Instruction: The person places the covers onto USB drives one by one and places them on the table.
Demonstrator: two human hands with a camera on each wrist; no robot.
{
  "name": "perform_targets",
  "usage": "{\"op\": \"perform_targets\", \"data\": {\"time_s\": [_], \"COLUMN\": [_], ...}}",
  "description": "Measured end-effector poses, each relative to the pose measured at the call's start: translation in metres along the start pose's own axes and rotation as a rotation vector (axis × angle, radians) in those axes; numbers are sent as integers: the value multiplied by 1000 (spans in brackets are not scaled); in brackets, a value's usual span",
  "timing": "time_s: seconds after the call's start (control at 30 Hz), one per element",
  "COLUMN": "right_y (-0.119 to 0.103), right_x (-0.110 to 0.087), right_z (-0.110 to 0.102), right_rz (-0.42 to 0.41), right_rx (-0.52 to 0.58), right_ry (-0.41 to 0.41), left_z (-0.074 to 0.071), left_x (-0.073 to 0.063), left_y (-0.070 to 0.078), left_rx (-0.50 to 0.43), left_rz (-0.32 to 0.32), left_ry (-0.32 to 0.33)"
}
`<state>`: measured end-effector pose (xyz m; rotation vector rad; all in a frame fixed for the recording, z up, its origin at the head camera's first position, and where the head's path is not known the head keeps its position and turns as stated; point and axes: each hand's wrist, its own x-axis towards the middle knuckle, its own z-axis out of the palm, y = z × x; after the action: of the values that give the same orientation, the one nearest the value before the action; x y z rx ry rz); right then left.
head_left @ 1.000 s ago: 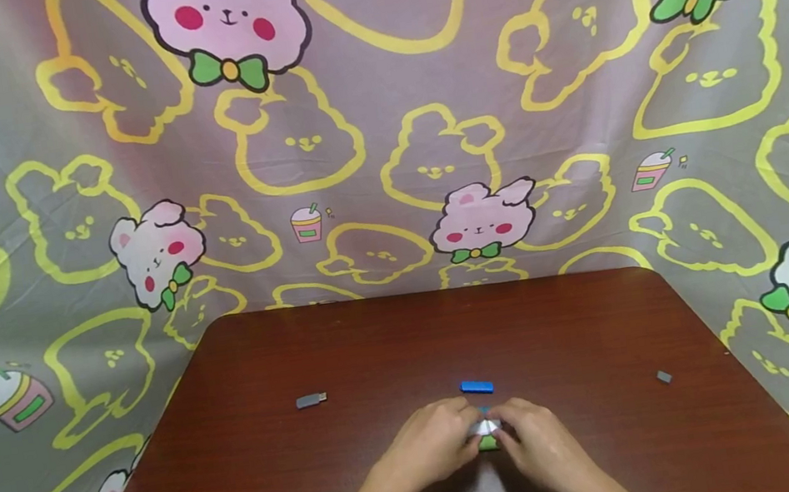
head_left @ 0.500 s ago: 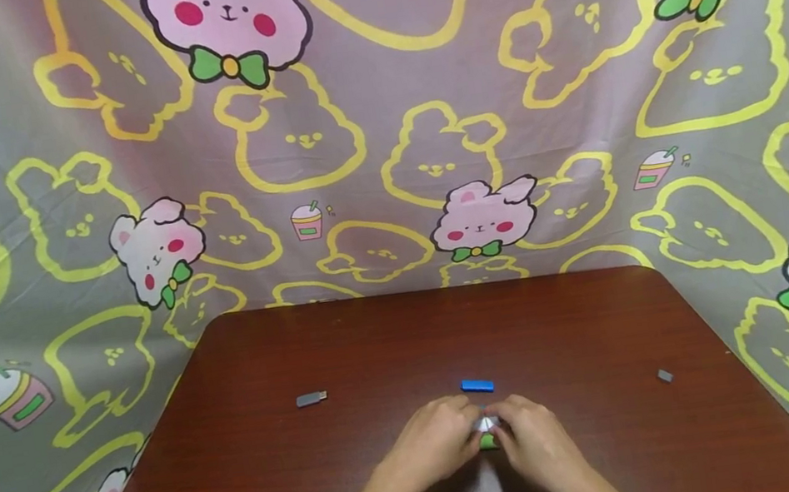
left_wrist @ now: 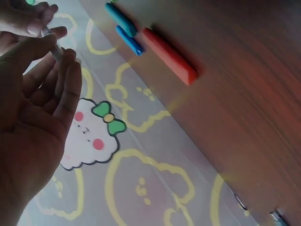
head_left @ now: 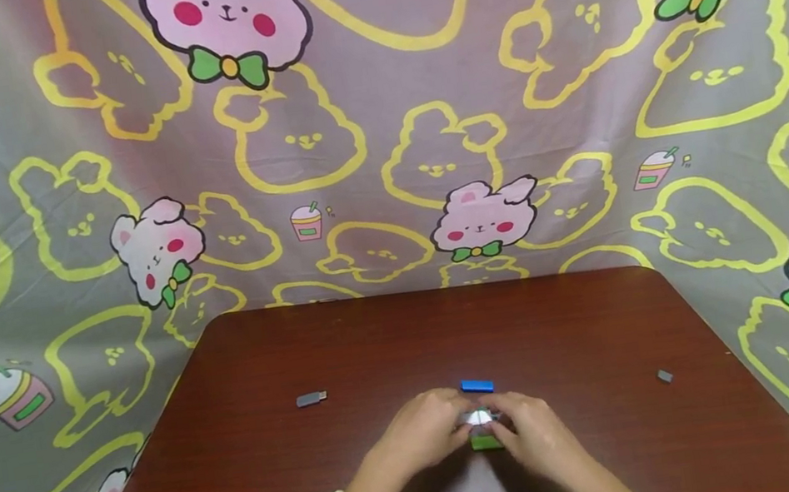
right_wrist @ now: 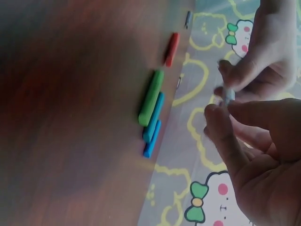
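My left hand (head_left: 428, 428) and right hand (head_left: 539, 431) meet above the near middle of the table. Between their fingertips they pinch a small whitish, shiny piece (head_left: 481, 417); its kind is unclear. In the right wrist view this piece (right_wrist: 229, 95) sits between both thumbs and fingers. Just beneath the hands lies a green block (head_left: 486, 441), partly covered. A blue block (head_left: 477, 386) shows beyond the fingertips. The right wrist view also has a teal block (right_wrist: 154, 117) beside the green one and a red block (right_wrist: 172, 49) farther off, both hidden in the head view.
A grey USB stick (head_left: 311, 399) with its metal plug bare lies on the left of the brown table (head_left: 378, 341). Far right sits a small grey cap-like piece (head_left: 665, 376). A patterned cloth (head_left: 367, 157) hangs behind the table and along its sides.
Both hands have shifted slightly left and away from me with the whitish piece, uncovering more of the green block. The blocks, USB stick and small grey piece stay put.
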<state>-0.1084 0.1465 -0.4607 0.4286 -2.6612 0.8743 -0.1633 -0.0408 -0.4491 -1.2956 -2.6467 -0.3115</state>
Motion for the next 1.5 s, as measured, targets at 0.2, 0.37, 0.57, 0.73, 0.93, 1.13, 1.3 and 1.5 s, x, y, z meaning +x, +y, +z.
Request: {"op": "perform_targets", "data": {"time_s": [0.2,0.37,0.57,0.73,0.93,1.13,1.3,1.5], "right_y": [9,21,34,43,56,69,77,86], "right_x": [1,-2,-4,-6,-10,-15,-18,-21], "right_z": [-12,-20,-29,-36,-45,-55,-62,-72], "right_rz": [124,147,171,205,215,232,252,278], "right_rx": [-2,-71,-108,-120,-138,-135,-136,-139], "right_ry": [-54,-37,-60,-89,-94,-99,-114,-129], "left_z": [6,10,18,22,24,27,27,27], "left_x": [-4,-7,-10,-11,-13,-15,-16,-18], "left_y": [-19,-37,-58,-67,-74,-78,-80,-81], "left_rx": [-2,26,5,-20,-35,-19,-17,-11], "left_rz": [-123,-183,-233,-270,-285,-285,-289,-295], "left_ry": [-54,-59,-78,-90,-100,-105,-107,-112]}}
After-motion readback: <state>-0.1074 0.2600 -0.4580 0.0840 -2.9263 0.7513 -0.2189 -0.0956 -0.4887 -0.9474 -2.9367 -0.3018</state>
